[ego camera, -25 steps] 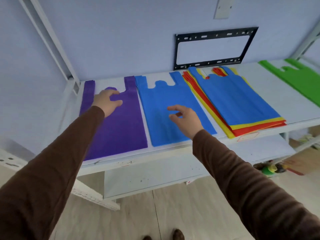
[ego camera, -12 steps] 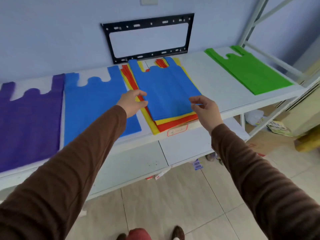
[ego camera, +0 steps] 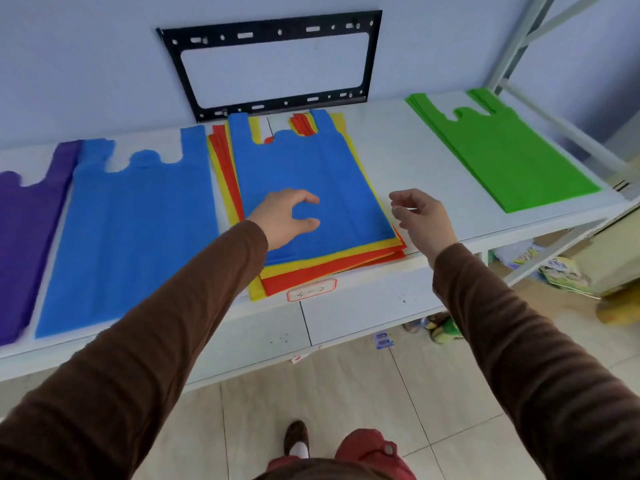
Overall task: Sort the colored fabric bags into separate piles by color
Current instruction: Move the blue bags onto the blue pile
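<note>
The thin blue non-woven fabric bag (ego camera: 311,174) lies flat on top of the mixed stack of yellow and red fabric bags (ego camera: 329,268) in the middle of the white table (ego camera: 391,157). It looks very light, limp and a little slippery, so it would likely sag and drag the sheet below with it. The safest hold is probably a pinch at its near edge or side, with the other hand steadying the stack.

The left hand (ego camera: 284,216) hovers over the bag's lower left part, fingers curved in a wide grip that holds nothing. The right hand (ego camera: 420,216) hangs just beside the stack's right edge, fingers loosely curled, also empty.

Sorted piles lie apart: a single blue fabric bag (ego camera: 138,233) to the left, a purple fabric bag (ego camera: 24,237) beyond it, a green fabric bag (ego camera: 498,150) far right.

Compared with half a second ago, the left hand has moved from the stack's left edge onto the blue bag, and the right has drawn slightly off it.
</note>
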The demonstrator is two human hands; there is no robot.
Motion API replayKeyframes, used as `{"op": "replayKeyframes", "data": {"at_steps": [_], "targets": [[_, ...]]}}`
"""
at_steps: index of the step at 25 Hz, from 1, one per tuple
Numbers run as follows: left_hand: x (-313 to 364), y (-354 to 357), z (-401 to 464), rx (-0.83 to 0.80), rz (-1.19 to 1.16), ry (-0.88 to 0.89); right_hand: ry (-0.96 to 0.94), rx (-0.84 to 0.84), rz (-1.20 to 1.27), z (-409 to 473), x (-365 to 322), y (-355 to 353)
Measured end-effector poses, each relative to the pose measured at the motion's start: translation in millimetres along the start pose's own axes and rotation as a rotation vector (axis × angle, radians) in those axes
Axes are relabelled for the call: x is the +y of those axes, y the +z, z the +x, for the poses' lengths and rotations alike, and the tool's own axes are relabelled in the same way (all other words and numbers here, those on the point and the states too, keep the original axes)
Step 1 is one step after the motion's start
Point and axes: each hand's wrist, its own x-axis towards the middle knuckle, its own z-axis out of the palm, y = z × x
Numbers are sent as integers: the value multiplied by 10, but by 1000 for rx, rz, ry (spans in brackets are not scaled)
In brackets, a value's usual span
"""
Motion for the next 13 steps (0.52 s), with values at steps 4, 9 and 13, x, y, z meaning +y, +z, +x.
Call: {"op": "replayKeyframes", "data": {"at_steps": [4,9,13], "targets": [[382,368,141,-66,82,65,30,-89,44,261,136,-196],[669,804,362,-62,383,47,14,-298,83,581,259,-301],[709,870,398,-56,493,12,8,-432,107,684,351,-326]]}}
